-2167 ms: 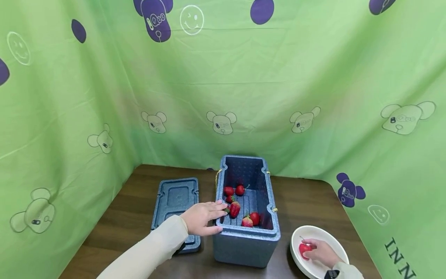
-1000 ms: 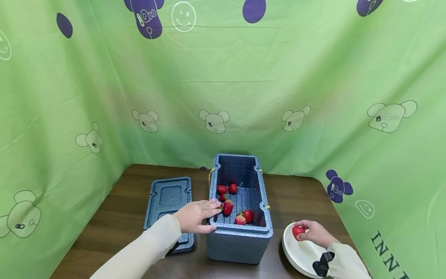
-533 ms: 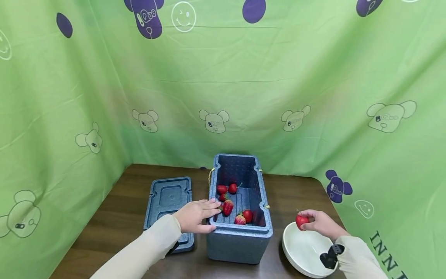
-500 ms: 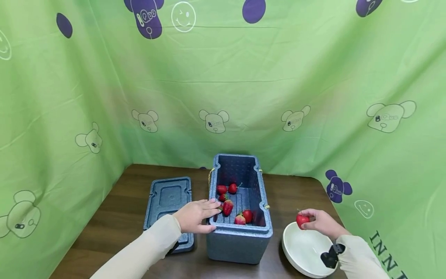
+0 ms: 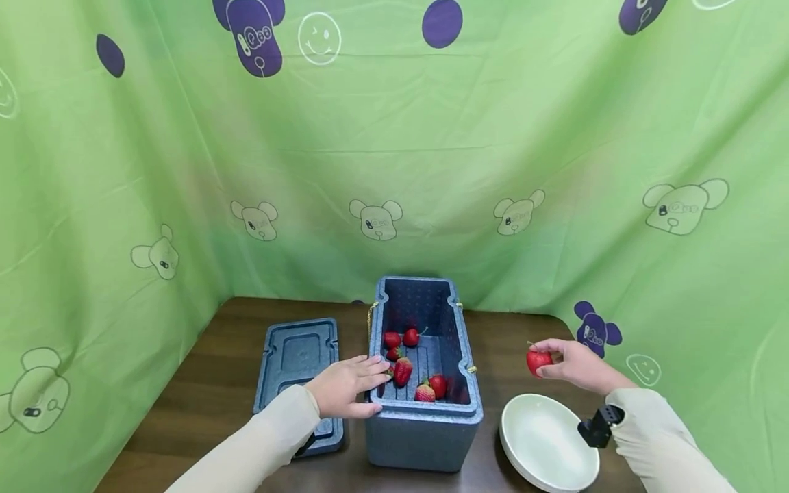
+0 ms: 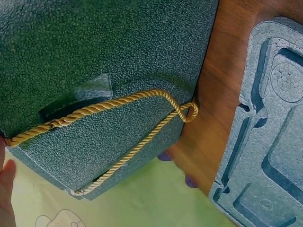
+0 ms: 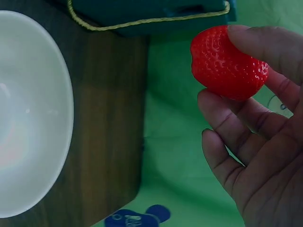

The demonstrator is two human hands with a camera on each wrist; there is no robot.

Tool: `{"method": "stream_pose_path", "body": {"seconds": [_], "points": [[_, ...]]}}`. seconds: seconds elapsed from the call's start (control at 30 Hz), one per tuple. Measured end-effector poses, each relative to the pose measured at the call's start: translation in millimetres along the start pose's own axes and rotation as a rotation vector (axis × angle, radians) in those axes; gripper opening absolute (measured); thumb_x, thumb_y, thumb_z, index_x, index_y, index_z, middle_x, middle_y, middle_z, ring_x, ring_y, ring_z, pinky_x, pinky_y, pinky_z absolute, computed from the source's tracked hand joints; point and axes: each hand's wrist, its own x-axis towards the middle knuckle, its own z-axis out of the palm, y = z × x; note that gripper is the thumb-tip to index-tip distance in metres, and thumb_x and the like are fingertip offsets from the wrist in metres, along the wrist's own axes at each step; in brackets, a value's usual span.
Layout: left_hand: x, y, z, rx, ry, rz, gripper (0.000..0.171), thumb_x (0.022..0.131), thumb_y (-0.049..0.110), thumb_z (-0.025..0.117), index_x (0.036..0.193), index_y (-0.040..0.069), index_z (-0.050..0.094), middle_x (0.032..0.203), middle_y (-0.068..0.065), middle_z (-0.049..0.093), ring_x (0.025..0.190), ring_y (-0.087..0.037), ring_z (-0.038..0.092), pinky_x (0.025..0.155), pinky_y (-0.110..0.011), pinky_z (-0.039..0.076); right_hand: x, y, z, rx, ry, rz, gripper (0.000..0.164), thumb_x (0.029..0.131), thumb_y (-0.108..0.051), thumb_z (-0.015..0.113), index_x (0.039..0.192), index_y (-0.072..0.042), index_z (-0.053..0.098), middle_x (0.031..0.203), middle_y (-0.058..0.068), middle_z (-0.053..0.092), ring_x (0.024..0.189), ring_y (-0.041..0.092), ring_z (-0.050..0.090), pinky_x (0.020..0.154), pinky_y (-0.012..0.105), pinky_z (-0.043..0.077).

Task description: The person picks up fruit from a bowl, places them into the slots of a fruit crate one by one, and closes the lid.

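My right hand pinches a red strawberry between thumb and fingers, raised beyond the far rim of the white bowl. A thin stem sticks up from it in the head view. My left hand rests on the left rim of the blue foam box, its fingers stretched over the edge. Inside the box, several red strawberries lie on the ribbed floor, mostly toward the left and front. The left wrist view shows the box's side with a yellow rope handle.
Left of the box lies its blue foam lid, partly covered by my left forearm. Everything stands on a dark brown wooden table. A green patterned curtain encloses the back and both sides.
My right hand has lifted the strawberry out of the bowl, up and away past its far rim. My left hand has stayed on the box rim. The head view has shifted slightly.
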Motion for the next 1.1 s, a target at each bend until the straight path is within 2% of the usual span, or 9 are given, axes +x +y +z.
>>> {"method": "stream_pose_path", "body": {"seconds": [0.1,0.2,0.53,0.83,1.1], "points": [[-1.2,-1.7,0.9,0.029,0.034,0.015,0.049,0.092,0.04,0.06,0.127,0.005,0.063,0.132,-0.009,0.058,0.126,-0.022,0.051,0.104,-0.032,0.038,6,-10,-4,-0.01,-0.004,-0.017,0.042,0.077,-0.004,0.074,0.112,0.014,0.059,0.09,0.012,0.067,0.08,0.021,0.061,0.065,0.026,0.05],[-1.0,-0.8,0.8,0.015,0.052,0.014,0.05,0.09,0.038,0.062,0.127,0.004,0.063,0.132,-0.009,0.058,0.126,-0.022,0.051,0.104,-0.033,0.038,12,-18,-7,-0.011,-0.018,-0.038,0.042,0.077,-0.004,0.073,0.112,0.014,0.059,0.092,0.014,0.067,0.082,0.022,0.061,0.066,0.026,0.05],[9.3,5.9,6.9,-0.033,0.068,-0.008,0.05,0.089,0.036,0.064,0.128,0.005,0.062,0.133,-0.009,0.057,0.127,-0.021,0.049,0.105,-0.031,0.036,33,-48,-13,-0.06,-0.057,-0.068,0.043,0.079,-0.009,0.073,0.116,0.009,0.06,0.099,0.016,0.066,0.083,0.021,0.059,0.066,0.031,0.05],[1.1,4.5,6.3,-0.054,0.047,-0.034,0.05,0.091,0.037,0.062,0.129,0.006,0.061,0.135,-0.008,0.056,0.129,-0.02,0.048,0.106,-0.03,0.035,57,-72,1,-0.088,-0.096,-0.14,0.039,0.079,-0.009,0.073,0.114,0.007,0.062,0.1,0.014,0.067,0.086,0.022,0.06,0.071,0.033,0.05],[-2.6,2.0,9.1,-0.055,0.118,-0.024,0.051,0.086,0.034,0.068,0.126,0.005,0.063,0.133,-0.009,0.057,0.127,-0.021,0.049,0.104,-0.032,0.038,78,-88,14,-0.101,-0.077,-0.198,0.033,0.078,-0.005,0.072,0.108,0.006,0.065,0.096,0.011,0.066,0.083,0.021,0.058,0.07,0.033,0.05]]}}
